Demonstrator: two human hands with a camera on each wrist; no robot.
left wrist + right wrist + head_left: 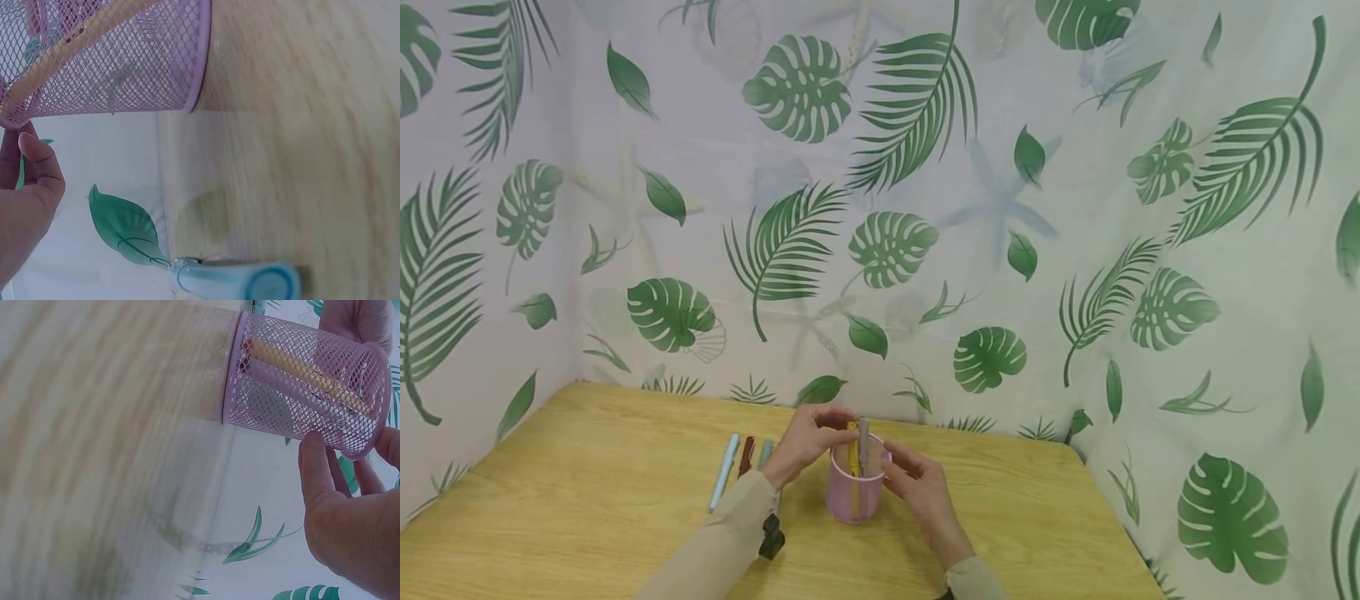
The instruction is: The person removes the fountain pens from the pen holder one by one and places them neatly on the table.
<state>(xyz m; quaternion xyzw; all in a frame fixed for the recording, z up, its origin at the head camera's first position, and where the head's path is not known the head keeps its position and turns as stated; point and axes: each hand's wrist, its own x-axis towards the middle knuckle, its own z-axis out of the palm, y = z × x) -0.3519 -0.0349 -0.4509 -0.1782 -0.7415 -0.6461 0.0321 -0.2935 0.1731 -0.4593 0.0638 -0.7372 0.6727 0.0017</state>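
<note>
Apparently a placing step: slim yellow plastic-looking pen inside pink cylindrical mesh cup
Left grip pinches pen; right grip grasps cup, toward worktop's far edge; release likely next.

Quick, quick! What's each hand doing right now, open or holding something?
Left hand: by the yellow pen at the rim of the pink mesh cup; can't tell if it's pinching anything.
Right hand: holding that cup near its rim.

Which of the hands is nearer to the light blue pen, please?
Left. The left hand is right of the light blue pen, at the pink cup; the right hand is farther right, on the cup's right side.
</note>
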